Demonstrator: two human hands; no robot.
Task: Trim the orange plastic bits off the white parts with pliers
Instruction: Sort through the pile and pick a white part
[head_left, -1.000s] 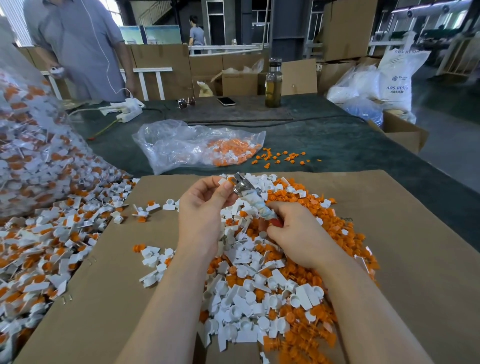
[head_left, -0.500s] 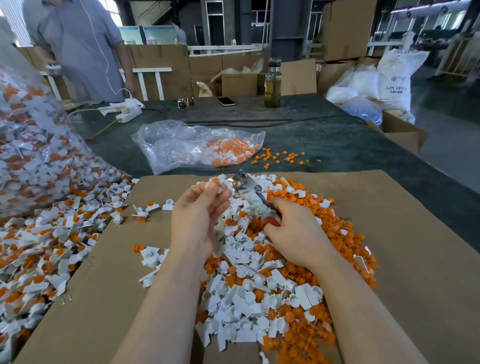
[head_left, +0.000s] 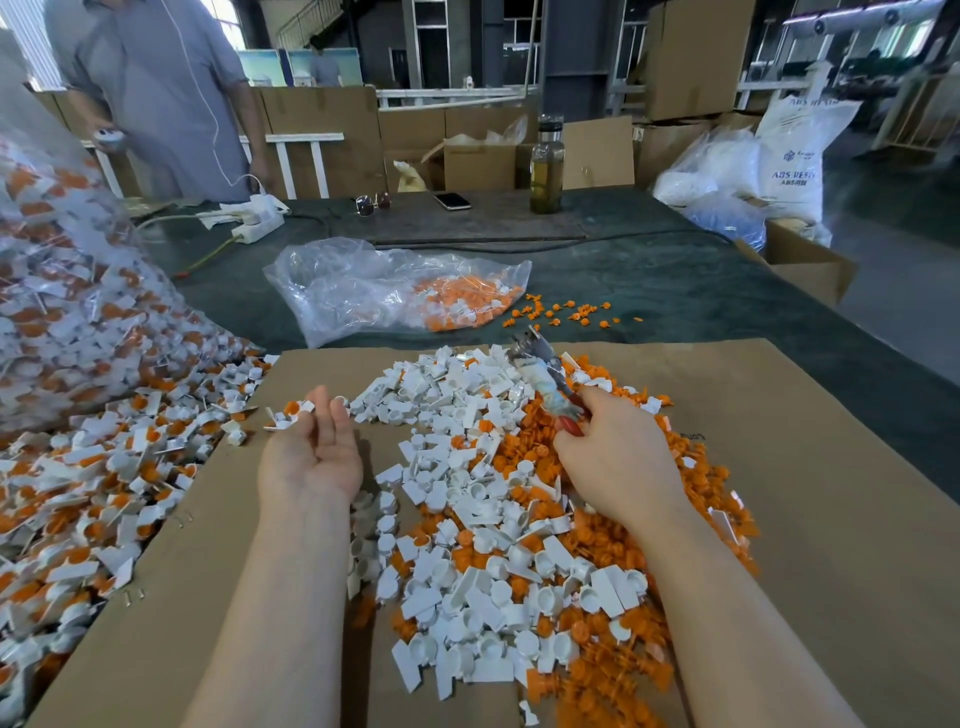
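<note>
Nearest, trimmed white parts (head_left: 483, 587) and orange bits (head_left: 613, 540) heap on brown cardboard (head_left: 831, 519). The left hand (head_left: 311, 457) reaches leftward, fingers relaxed, holding nothing; untrimmed pieces (head_left: 104, 478) lie beyond. The right hand (head_left: 618, 462) grips the pliers (head_left: 543, 371). These small, stiff, slick mouldings probably pinch best by the white body. Farther off, a clear bag (head_left: 384, 291) lies on the table (head_left: 675, 280).

matt cardboard (head_left: 779, 519), metal pliers (head_left: 540, 364), glossy bag (head_left: 363, 280)

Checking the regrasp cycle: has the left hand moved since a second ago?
Yes. The left hand left the pliers and swung left, toward the cardboard sheet's left edge, palm up by an untrimmed part.
</note>
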